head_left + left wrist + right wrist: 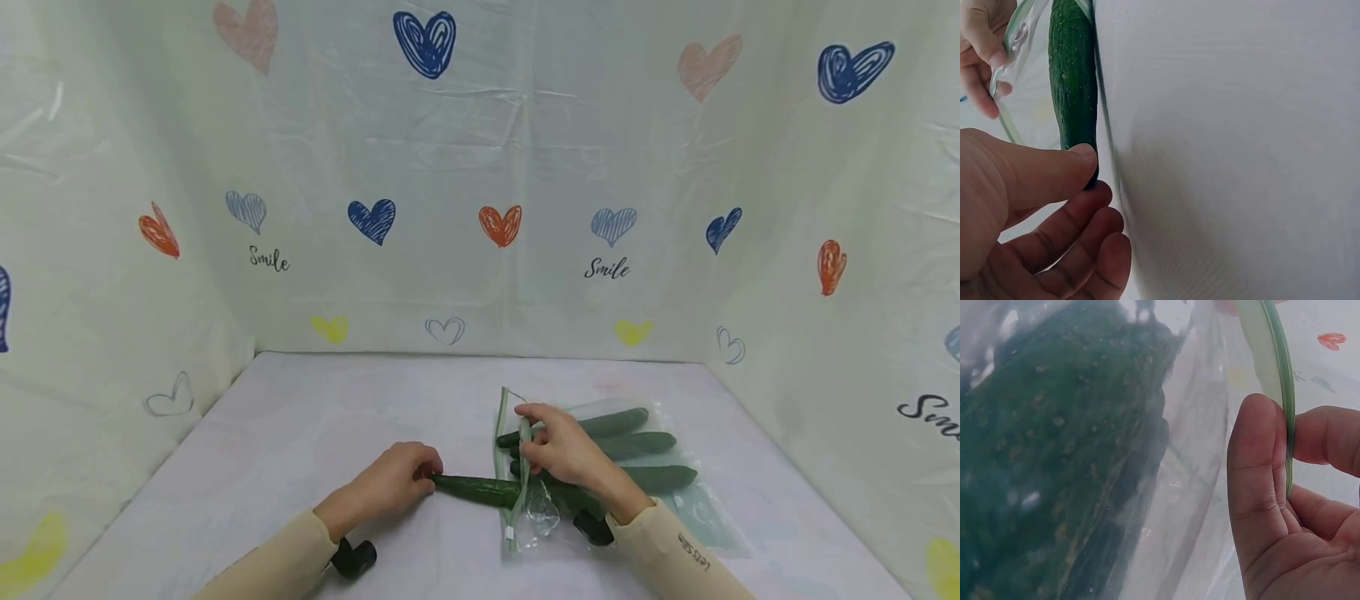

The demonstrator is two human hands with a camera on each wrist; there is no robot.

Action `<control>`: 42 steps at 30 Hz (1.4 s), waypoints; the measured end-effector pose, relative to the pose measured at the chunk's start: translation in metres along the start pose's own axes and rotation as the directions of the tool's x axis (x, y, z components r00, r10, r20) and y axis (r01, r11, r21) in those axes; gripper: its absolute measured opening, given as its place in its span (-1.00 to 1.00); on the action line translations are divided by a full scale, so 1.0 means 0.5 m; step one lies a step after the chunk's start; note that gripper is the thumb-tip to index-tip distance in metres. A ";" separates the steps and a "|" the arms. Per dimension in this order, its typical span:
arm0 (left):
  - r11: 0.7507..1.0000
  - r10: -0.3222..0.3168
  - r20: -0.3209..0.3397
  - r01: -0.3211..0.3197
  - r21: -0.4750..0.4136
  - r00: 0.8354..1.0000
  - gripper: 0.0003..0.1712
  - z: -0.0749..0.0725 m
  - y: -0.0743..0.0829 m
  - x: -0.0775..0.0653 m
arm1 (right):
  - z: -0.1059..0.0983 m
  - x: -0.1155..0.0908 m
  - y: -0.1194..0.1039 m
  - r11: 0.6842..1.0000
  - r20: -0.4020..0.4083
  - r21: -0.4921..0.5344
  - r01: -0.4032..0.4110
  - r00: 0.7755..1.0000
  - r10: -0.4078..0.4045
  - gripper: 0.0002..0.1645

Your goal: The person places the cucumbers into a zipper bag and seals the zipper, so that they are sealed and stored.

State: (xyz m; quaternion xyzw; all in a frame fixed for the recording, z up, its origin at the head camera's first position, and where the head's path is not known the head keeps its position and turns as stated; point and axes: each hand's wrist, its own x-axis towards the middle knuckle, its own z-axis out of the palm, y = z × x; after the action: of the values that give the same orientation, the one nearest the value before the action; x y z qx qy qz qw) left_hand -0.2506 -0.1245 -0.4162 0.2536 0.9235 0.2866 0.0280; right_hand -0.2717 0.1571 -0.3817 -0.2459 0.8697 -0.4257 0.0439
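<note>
A dark green cucumber (474,490) lies partly inside a clear zip bag (705,517), its near end sticking out of the mouth to the left. My left hand (396,479) pinches that outer end between thumb and fingers, as the left wrist view shows on the cucumber (1074,75). With thumb and fingers, my right hand (558,446) pinches the bag's green zip edge (1286,381) and holds the mouth apart. Several more cucumbers (651,478) lie side by side in the bag. The right forearm and hand cover part of them.
The bag lies on a white-covered table (337,408), right of its middle. A white curtain (450,150) printed with hearts closes off the back and both sides. Dark wrist cameras (354,558) sit under each wrist.
</note>
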 end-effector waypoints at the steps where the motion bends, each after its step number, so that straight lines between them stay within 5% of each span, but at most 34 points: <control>1: 1.000 0.001 0.000 -0.001 -0.005 1.000 -0.82 0.000 -0.001 0.000 | 0.000 0.000 0.000 1.000 0.001 -0.001 0.001 1.000 -0.001 -0.39; 13: 0.990 0.091 -0.019 -0.092 -0.109 0.996 -0.86 0.036 0.036 0.028 | 0.002 0.002 -0.002 1.000 0.005 -0.014 -0.005 1.000 0.005 -0.38; 27: 0.983 0.094 0.012 -0.091 -0.159 0.996 -0.87 0.096 0.111 0.088 | -0.005 0.002 -0.002 1.000 0.000 0.018 -0.013 1.000 0.013 -0.39; 42: 0.990 0.036 0.019 -0.033 -0.135 0.999 -0.87 0.091 0.093 0.084 | -0.005 0.003 -0.003 1.000 -0.016 0.026 -0.010 1.000 0.010 -0.39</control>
State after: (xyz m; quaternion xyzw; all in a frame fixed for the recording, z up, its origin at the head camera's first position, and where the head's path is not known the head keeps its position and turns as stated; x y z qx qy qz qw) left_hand -0.2572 -0.0478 -0.4252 0.2700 0.8972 0.3460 0.0500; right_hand -0.2731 0.1573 -0.3789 -0.2374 0.8657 -0.4386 0.0419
